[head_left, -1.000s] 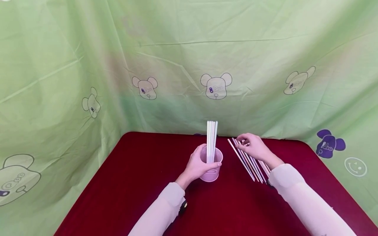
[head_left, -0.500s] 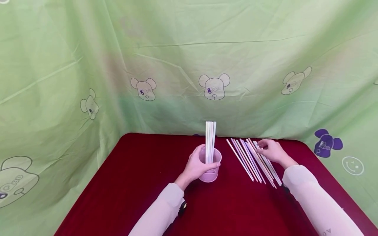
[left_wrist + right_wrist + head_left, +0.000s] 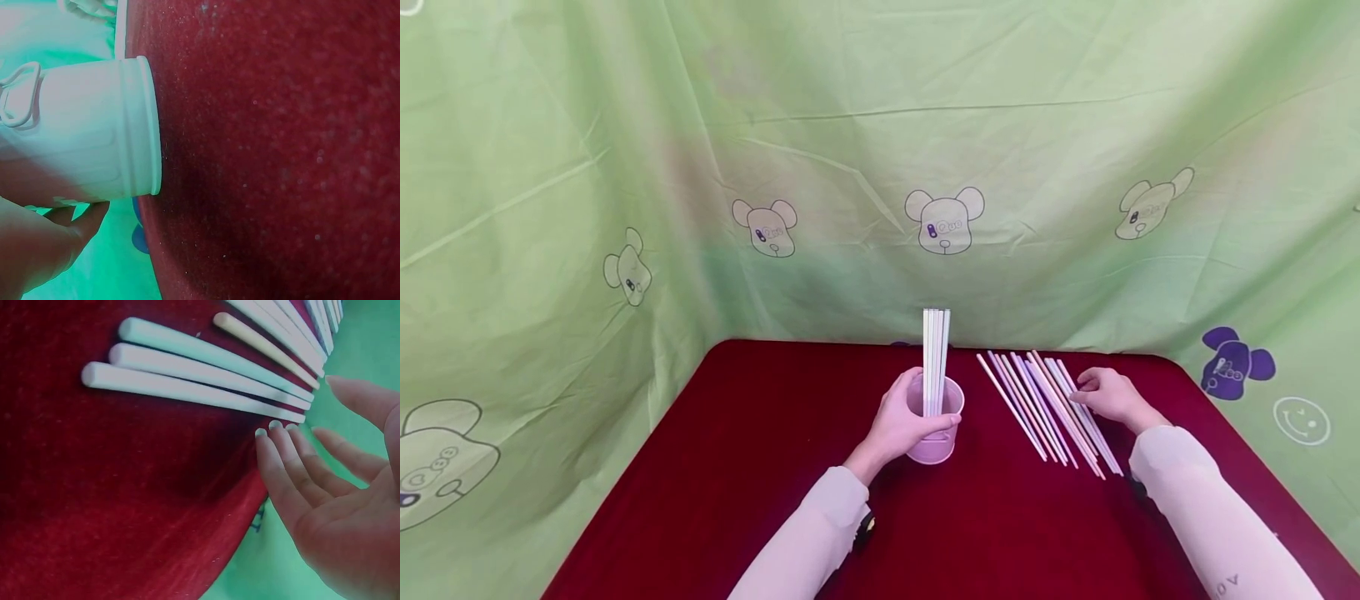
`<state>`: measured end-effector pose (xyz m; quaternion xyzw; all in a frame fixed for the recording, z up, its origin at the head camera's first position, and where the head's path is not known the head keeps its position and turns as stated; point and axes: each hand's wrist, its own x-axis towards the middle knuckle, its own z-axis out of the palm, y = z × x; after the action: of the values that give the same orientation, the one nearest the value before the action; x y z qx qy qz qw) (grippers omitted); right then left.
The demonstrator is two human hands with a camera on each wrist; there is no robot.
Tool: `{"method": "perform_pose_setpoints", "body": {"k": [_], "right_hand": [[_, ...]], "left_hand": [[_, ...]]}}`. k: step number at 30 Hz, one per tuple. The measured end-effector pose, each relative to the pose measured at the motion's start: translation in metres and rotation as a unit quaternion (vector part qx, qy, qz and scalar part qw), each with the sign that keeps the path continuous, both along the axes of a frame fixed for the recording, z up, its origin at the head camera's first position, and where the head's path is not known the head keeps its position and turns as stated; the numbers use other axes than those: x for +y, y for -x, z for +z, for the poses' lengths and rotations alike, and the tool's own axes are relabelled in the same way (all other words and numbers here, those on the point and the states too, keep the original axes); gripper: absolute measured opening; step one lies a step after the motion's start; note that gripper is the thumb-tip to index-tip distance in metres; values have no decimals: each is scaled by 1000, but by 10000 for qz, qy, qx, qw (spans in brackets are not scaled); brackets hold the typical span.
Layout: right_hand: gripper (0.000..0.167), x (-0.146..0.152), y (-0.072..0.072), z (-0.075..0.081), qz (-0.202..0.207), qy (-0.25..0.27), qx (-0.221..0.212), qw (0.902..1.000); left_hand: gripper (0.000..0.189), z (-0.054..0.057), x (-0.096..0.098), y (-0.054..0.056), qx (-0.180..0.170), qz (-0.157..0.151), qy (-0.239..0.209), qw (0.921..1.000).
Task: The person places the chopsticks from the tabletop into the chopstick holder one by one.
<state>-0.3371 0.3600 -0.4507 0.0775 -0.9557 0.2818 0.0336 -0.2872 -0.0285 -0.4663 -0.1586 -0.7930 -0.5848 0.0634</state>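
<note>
A small pink pail [image 3: 934, 451] with a side handle stands upright on the red table; in the left wrist view the pail [image 3: 94, 134] appears sideways. My left hand [image 3: 901, 423] grips it, with the thumb across the front near the rim. A bundle of pale chopsticks [image 3: 935, 354] stands in the pail, the lower ends hidden inside. To the right, several loose chopsticks [image 3: 1037, 408] lie slanted, roughly side by side. My right hand [image 3: 1111, 394] is at the right side of this row, fingertips close to the outermost chopsticks [image 3: 194, 390], holding nothing.
Red cloth [image 3: 760, 467] covers the table. Behind it and at the sides hangs a green curtain [image 3: 850, 167] with printed bear heads. The table's far edge lies just beyond the chopsticks.
My right hand has moved right across the loose chopsticks to the row's right side, uncovering and spreading them. My left hand still holds the pail in place.
</note>
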Motion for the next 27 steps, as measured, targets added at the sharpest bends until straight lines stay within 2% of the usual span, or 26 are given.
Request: {"method": "perform_pose_setpoints", "body": {"k": [5, 11, 16, 22, 27], "right_hand": [[46, 2, -2, -1, -114, 690, -452, 9965], [50, 4, 0, -4, -358, 1078, -779, 9905], [44, 8, 3, -9, -561, 1199, -868, 9874], [29, 13, 5, -17, -571, 1405, -913, 9842], [23, 13, 5, -20, -600, 1515, -829, 9831]], "left_hand": [[83, 1, 1, 0, 9, -4, 13, 10000], [84, 1, 0, 0, -30, 2, 27, 10000], [84, 1, 1, 0, -21, -1, 13, 10000], [85, 0, 2, 2, -6, 21, 59, 10000], [84, 0, 1, 2, -7, 13, 36, 10000]]}}
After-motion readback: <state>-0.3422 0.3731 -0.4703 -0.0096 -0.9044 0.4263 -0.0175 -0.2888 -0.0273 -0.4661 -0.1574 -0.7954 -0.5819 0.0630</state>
